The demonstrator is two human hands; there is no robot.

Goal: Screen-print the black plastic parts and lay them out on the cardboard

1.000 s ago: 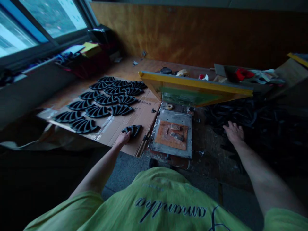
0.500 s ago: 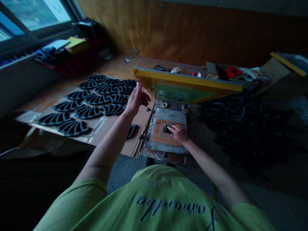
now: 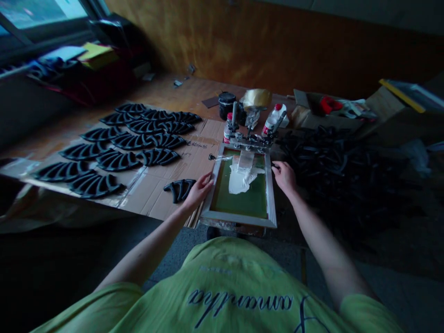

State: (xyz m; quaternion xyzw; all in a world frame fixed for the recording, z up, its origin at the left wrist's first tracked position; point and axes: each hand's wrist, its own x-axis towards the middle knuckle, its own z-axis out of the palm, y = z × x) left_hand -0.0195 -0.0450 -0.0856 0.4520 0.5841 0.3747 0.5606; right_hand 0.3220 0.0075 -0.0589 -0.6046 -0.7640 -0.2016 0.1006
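Screen frame (image 3: 239,219) lay flat on the counter (image 3: 166,99), white ink (image 3: 243,179) pooled on its mesh. Left hand (image 3: 200,189) gripped its left rail, right hand (image 3: 285,176) its right rail; they seemed to steady it in place.

A brown wood-panelled wall (image 3: 277,41) backs the wooden desk (image 3: 166,95); a window (image 3: 38,9) at upper left admits dim bluish daylight above the grey floor (image 3: 180,252).

The person wears a lime-green short-sleeved T-shirt (image 3: 222,277) with dark cursive lettering (image 3: 239,303) across the front.
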